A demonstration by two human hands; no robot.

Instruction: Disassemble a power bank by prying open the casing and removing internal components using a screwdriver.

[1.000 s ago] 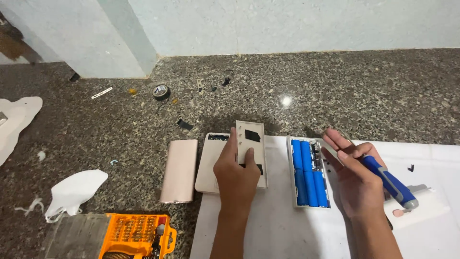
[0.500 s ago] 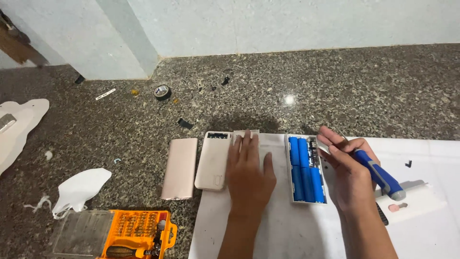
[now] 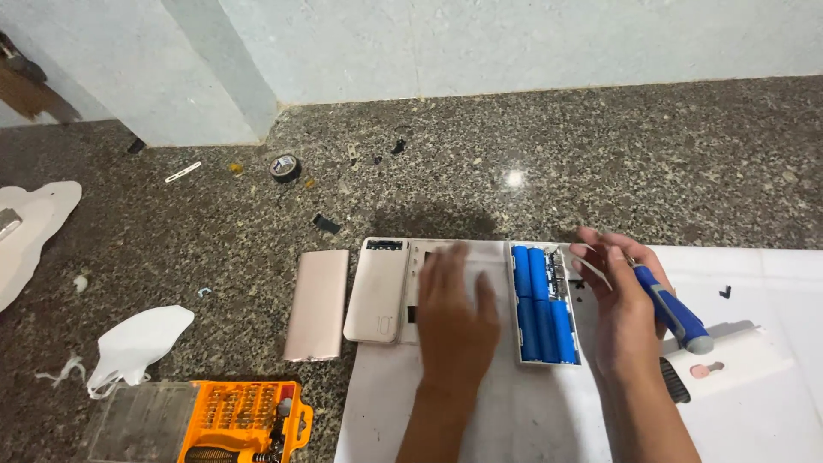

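Note:
My left hand [image 3: 454, 321] lies flat with its fingers spread, blurred, over a thin beige panel [image 3: 418, 287] on the white sheet [image 3: 771, 411]. It grips nothing. My right hand [image 3: 621, 321] holds a blue-handled screwdriver [image 3: 677, 313], with its fingers reaching toward the right side of a white tray of blue battery cells [image 3: 542, 304]. A beige casing [image 3: 377, 291] lies left of the panel. A pinkish cover [image 3: 319, 304] lies further left on the granite.
An orange screwdriver bit set [image 3: 249, 420] sits at the bottom left beside a clear lid. A white crumpled cloth [image 3: 137, 343], a small tape roll [image 3: 285, 167] and scattered small black parts [image 3: 326, 224] lie on the speckled granite counter [image 3: 600, 154]. The wall runs along the back.
My left hand laid the panel it held upright flat next to the casing and now rests open over it. My right hand stayed by the battery tray with the screwdriver.

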